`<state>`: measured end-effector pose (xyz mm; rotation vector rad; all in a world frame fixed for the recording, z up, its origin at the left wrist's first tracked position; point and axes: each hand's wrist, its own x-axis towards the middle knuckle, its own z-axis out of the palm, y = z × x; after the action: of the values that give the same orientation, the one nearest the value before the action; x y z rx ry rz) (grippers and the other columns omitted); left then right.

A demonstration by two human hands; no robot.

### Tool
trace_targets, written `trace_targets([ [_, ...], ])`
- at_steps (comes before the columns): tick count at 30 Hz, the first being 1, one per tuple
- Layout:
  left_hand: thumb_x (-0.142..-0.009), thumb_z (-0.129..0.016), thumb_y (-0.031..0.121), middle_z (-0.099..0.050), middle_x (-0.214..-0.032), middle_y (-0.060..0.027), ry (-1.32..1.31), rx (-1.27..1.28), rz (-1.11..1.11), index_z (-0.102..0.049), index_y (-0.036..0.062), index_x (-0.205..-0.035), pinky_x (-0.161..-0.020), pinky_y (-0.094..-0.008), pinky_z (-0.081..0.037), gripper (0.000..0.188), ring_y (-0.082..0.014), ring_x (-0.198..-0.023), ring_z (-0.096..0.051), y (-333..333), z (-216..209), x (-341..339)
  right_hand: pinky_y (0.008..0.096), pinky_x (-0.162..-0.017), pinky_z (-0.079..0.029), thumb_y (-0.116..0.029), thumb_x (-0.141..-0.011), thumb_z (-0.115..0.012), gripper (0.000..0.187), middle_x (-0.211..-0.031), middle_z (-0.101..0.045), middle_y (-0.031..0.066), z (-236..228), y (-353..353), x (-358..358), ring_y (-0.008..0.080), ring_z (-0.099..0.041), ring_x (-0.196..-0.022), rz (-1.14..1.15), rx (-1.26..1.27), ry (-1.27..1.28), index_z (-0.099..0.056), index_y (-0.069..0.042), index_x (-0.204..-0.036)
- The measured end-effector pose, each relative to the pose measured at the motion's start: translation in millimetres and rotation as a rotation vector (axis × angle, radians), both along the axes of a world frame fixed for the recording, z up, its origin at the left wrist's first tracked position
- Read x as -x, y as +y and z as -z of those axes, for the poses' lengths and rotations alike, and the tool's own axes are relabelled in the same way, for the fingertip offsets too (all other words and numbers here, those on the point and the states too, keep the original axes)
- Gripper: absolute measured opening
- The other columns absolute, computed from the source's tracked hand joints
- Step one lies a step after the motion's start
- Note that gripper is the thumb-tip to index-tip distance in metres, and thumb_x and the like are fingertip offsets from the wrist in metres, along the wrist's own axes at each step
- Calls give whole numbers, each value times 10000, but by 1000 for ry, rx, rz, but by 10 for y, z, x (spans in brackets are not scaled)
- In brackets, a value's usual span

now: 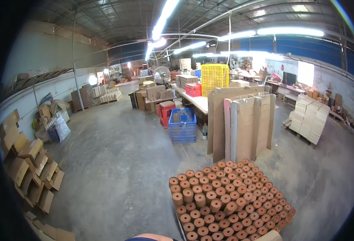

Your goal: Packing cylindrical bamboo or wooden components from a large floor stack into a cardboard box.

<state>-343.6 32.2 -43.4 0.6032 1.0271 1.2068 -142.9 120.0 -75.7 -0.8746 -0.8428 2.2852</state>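
Observation:
Neither of my hands shows. At the lower edge a small piece of bare skin (154,236) appears beside dark blue cloth, cut off by the frame. Just ahead stands a wide block of upright brown cylinders (216,205), packed in rows, each with a reddish top and a dark central hole. A few in the front left part stand higher than their neighbours. Over the block's near edge, a tan piece (271,236) pokes up from below; I cannot tell what it is.
Tall folded cardboard sheets (245,128) stand behind the cylinders. Beside them are a blue crate (183,130), a bottle (204,131) and a red stool (165,114). A worktable (197,101) holds a yellow crate (216,79). Cardboard boxes (31,160) line the left; a pale stack (307,118) stands right.

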Motion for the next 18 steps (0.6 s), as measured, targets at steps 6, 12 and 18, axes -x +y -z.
trace_targets([
  [6, -781, -602, 338, -386, -1254, -82, -7, -5, 25, -310, 47, -1282, -966, -311, -292, 649, -164, -1155, -344, -101, -58, -158, 360, -999, -312, -332, -890, -383, 474, -1277, -367, 136, 23, 7, -129, 239, -407, -1137, -26, -6, -6, -256, -135, -1302],
  [12, -794, -586, 356, -377, -1263, -82, -20, -46, 61, -338, 58, -1271, -977, -313, -275, 615, -163, -1170, -319, -136, -162, -240, 381, -939, -355, -421, -794, -481, 558, -1185, -465, 143, 194, 158, 13, 259, -433, -1089, 45, 137, -94, -413, -40, -1196],
  [18, -857, -492, 340, -441, -1222, -62, 87, -39, 194, -344, 43, -1274, -925, -272, -341, 533, -135, -1092, -431, 188, -418, -164, 405, -815, -446, -401, -766, -532, 534, -1026, -548, 132, -380, -58, 279, 261, -549, -911, 335, -90, 39, -441, -24, -1132],
])
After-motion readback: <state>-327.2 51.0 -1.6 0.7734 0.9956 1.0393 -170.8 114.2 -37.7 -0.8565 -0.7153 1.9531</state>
